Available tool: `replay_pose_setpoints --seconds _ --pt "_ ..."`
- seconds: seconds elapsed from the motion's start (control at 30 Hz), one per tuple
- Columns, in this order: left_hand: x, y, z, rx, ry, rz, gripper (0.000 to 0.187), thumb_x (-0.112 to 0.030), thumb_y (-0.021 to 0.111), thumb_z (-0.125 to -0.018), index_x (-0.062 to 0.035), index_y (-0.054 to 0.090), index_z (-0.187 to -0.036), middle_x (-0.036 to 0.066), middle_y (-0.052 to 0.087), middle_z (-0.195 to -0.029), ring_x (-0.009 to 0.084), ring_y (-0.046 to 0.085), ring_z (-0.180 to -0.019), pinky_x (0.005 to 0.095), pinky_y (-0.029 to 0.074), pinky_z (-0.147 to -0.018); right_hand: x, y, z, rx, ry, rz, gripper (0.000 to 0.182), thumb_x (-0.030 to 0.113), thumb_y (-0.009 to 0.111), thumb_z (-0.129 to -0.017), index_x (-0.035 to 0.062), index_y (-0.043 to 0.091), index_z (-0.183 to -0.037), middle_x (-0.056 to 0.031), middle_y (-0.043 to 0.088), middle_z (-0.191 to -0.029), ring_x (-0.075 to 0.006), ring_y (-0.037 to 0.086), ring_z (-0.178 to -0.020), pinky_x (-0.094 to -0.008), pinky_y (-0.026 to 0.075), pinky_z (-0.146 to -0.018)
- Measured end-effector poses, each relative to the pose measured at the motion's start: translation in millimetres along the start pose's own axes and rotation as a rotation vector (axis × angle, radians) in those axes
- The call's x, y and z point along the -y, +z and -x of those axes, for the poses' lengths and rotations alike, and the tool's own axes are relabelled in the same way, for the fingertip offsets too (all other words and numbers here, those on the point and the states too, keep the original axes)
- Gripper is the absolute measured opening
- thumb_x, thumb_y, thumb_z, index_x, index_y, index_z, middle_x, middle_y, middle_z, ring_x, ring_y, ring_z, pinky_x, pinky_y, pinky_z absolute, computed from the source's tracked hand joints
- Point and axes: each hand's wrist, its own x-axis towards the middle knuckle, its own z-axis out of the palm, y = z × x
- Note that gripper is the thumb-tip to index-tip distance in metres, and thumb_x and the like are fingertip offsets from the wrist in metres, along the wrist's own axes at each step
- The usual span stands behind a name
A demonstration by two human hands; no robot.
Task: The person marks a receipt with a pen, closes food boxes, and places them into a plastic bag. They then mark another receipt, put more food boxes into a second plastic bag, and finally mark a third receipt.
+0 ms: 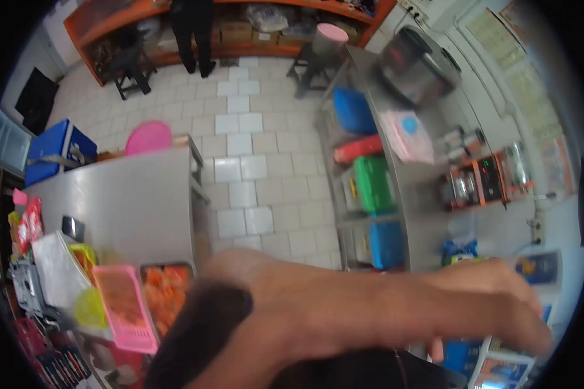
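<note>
My left hand [383,311] reaches across the lower part of the view, very close to the camera and blurred. Its fingers stretch toward the right, and I see nothing held in them. My right hand cannot be made out. To the left of the wrist, a pink basket [120,305] of orange-coloured pieces sits beside a metal tray [191,267] of orange-red chunks. Dark clothing shows below the hand.
A steel table [123,201] stands at left, with a blue cooler box [55,152] beyond it. Along the right, a steel counter [412,194] holds a large cooker [418,65], with coloured bins beneath. A person in dark trousers [193,32] stands far back near orange shelves [117,23].
</note>
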Motion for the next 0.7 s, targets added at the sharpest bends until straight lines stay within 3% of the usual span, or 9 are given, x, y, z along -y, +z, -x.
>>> replay_pose_setpoints --seconds 0.1,0.27,0.37,0.43,0.5,0.53,0.63,0.67,0.7 --pt "-23.2 -93.5 -19.3 -0.058 -0.192 -0.213 0.074 -0.068 0.062 -0.080 -0.0110 0.059 -0.127 0.016 0.038 -0.141 0.0343 0.039 -0.127 0.0462 0.030 -0.106 18.6 -23.2 -36.2 0.090 0.300 -0.261 0.032 0.031 0.049 -0.095 0.0059 0.065 -0.106 -0.0131 0.069 -0.096 -0.0287 0.066 -0.084 -0.0459 0.053 -0.076" --pt "32.6 -332.1 20.0 -0.287 -0.387 -1.426 0.011 -0.018 0.072 -0.084 -0.0115 0.071 -0.093 0.014 0.045 -0.144 0.0360 0.042 -0.125 0.0445 0.035 -0.106 -17.0 -58.3 -160.7 0.299 0.797 -0.640 0.026 0.029 0.051 -0.093 0.0086 0.067 -0.097 -0.0095 0.070 -0.089 -0.0233 0.067 -0.078 -0.0478 0.053 -0.068" --pt "81.0 -515.6 177.4 -0.530 -0.633 -1.480 0.049 0.005 0.055 -0.077 -0.0121 0.064 -0.121 0.018 0.052 -0.140 0.0383 0.047 -0.127 0.0454 0.036 -0.107 -161.4 -1.9 -221.4 0.476 1.119 -0.804 0.023 0.028 0.053 -0.091 0.0102 0.069 -0.092 -0.0072 0.070 -0.084 -0.0201 0.067 -0.074 -0.0489 0.053 -0.063" --pt "67.1 -564.7 294.5 -0.647 -1.212 -1.460 0.060 0.003 0.055 -0.074 -0.0069 0.054 -0.133 0.021 0.055 -0.134 0.0396 0.045 -0.129 0.0482 0.033 -0.111 -43.1 -132.6 -399.3 0.596 0.883 -0.427 0.028 0.027 0.049 -0.089 0.0094 0.071 -0.085 -0.0116 0.071 -0.085 -0.0245 0.068 -0.076 -0.0469 0.054 -0.066" --pt "41.2 -566.4 419.7 -0.723 -1.543 -1.268 0.056 -0.009 0.058 -0.078 -0.0068 0.053 -0.134 0.022 0.054 -0.135 0.0387 0.047 -0.128 0.0465 0.034 -0.111 -0.3 -175.0 -518.5 0.376 -0.012 0.225 0.027 0.020 0.049 -0.086 0.0045 0.071 -0.092 -0.0187 0.069 -0.097 -0.0376 0.066 -0.094 -0.0487 0.052 -0.082" --pt "25.3 -556.6 473.0 -0.702 -1.703 -1.277 0.053 -0.014 0.061 -0.078 -0.0074 0.057 -0.131 0.023 0.057 -0.130 0.0369 0.053 -0.123 0.0447 0.040 -0.106 36.1 -209.6 -564.4 0.022 0.096 -0.258 0.025 0.019 0.062 -0.082 0.0086 0.067 -0.105 -0.0153 0.068 -0.100 -0.0325 0.065 -0.099 -0.0409 0.051 -0.087" --pt "-39.3 -506.0 521.3 -1.035 -1.858 -1.038 0.042 -0.023 0.069 -0.073 -0.0024 0.068 -0.110 0.021 0.069 -0.105 0.0367 0.066 -0.100 0.0430 0.052 -0.086 109.9 -291.4 -741.2 -0.021 -0.014 -0.345 0.024 0.015 0.061 -0.084 0.0142 0.066 -0.108 -0.0154 0.068 -0.099 -0.0312 0.065 -0.098 -0.0391 0.051 -0.086" --pt "-56.8 -504.4 540.2 -0.002 -2.029 -1.320 0.030 -0.021 0.069 -0.073 -0.0027 0.071 -0.097 0.021 0.070 -0.100 0.0376 0.068 -0.092 0.0446 0.053 -0.079 134.8 -314.4 -792.8 -0.023 -0.044 -0.371 0.024 0.014 0.061 -0.084 0.0140 0.066 -0.107 -0.0162 0.068 -0.098 -0.0310 0.065 -0.095 -0.0393 0.051 -0.083" --pt "-71.7 -494.6 570.8 -0.544 -1.984 -1.285 0.017 -0.018 0.069 -0.077 -0.0027 0.071 -0.083 0.018 0.071 -0.092 0.0325 0.070 -0.083 0.0408 0.054 -0.073 156.9 -335.0 -838.7 -0.060 -0.103 -0.361 0.024 0.013 0.061 -0.084 0.0136 0.065 -0.107 -0.0167 0.068 -0.097 -0.0305 0.065 -0.091 -0.0393 0.051 -0.080"
